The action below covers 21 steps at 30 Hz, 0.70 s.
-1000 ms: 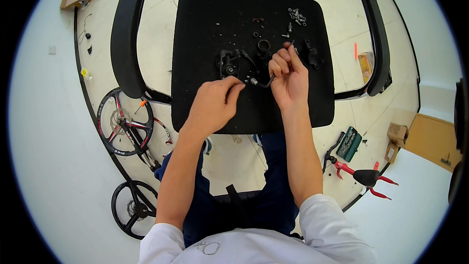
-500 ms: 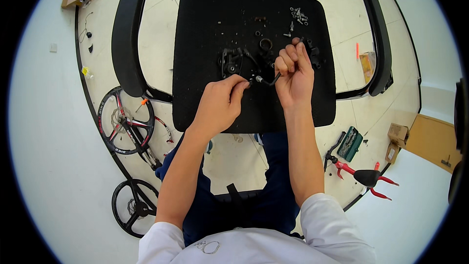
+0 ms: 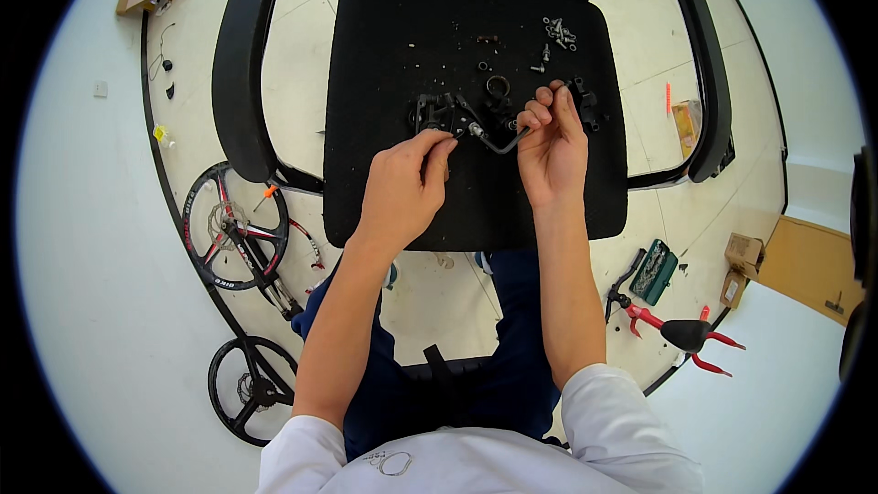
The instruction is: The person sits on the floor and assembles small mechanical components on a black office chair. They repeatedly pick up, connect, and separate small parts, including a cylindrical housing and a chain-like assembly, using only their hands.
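Observation:
My right hand [image 3: 554, 142] is closed round a black bent rod, which looks like an L-shaped hex key [image 3: 501, 150]. At the rod's far end sits a small silver bolt [image 3: 475, 130], close to my left fingertips. My left hand [image 3: 407, 174] is closed in a pinch at the lower edge of a black brake caliper [image 3: 435, 112]; what lies between the fingers is hidden. Just right of the caliper are a black clamp-like part [image 3: 499, 108] and a ring [image 3: 497, 85]. Another black caliper-like part [image 3: 588, 108] lies beyond my right fingertips.
All this lies on a black chair seat [image 3: 384, 46] between two armrests [image 3: 240, 73]. Several silver bolts [image 3: 560, 34] are heaped at its far right. On the floor are spoked wheels [image 3: 236, 226], a green toolbox [image 3: 655, 272] and a red frame part [image 3: 645, 314].
My left hand has shifted slightly up and left, to the caliper's edge. The rod's bolt end has moved up and left with it. My right fingers have loosened a little.

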Each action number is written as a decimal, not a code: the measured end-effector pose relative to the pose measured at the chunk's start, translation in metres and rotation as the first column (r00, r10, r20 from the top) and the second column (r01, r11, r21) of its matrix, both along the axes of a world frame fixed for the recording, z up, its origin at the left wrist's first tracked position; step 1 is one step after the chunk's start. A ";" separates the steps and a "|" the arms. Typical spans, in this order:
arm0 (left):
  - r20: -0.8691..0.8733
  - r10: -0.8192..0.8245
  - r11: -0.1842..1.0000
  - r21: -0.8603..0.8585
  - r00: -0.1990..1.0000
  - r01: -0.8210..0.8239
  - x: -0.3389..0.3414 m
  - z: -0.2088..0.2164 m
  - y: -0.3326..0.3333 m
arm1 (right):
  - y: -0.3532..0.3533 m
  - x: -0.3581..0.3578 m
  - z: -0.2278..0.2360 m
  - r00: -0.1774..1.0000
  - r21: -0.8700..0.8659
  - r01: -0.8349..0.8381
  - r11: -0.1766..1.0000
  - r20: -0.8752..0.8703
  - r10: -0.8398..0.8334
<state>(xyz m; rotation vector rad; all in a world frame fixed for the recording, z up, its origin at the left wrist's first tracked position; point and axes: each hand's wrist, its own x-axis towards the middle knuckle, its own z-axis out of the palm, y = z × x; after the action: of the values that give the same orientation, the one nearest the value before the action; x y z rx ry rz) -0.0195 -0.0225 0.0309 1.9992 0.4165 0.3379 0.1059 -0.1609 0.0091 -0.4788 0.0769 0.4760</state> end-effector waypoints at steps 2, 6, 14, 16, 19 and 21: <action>0.004 0.004 1.000 0.007 1.000 -0.004 0.000 -0.001 0.001 | 0.000 0.002 -0.003 1.000 -0.024 0.015 1.000 -0.008 -0.016; 0.024 0.002 1.000 0.030 1.000 -0.003 0.000 -0.003 0.002 | 0.002 0.002 -0.003 0.999 -0.043 0.030 0.999 -0.023 -0.031; 0.005 0.012 0.998 0.058 1.000 -0.012 -0.001 -0.003 0.001 | 0.001 0.002 -0.005 0.999 -0.006 0.011 1.000 -0.031 -0.011; -0.004 0.007 0.999 0.053 1.000 -0.007 -0.001 -0.002 0.001 | 0.001 0.003 -0.006 0.999 -0.002 0.014 1.000 -0.038 -0.014; -0.012 0.000 1.000 0.026 1.000 0.000 0.000 -0.001 0.001 | 0.000 0.004 -0.006 1.000 0.004 0.005 1.000 -0.030 -0.005; -0.014 -0.005 0.999 0.045 1.000 0.005 -0.001 -0.002 0.001 | 0.000 0.003 -0.004 1.000 -0.009 -0.007 1.000 -0.003 0.007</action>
<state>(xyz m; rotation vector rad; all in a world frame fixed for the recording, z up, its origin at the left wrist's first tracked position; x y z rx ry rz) -0.0203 -0.0215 0.0293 2.0474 0.4156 0.3334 0.1093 -0.1606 0.0051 -0.4877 0.0806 0.4834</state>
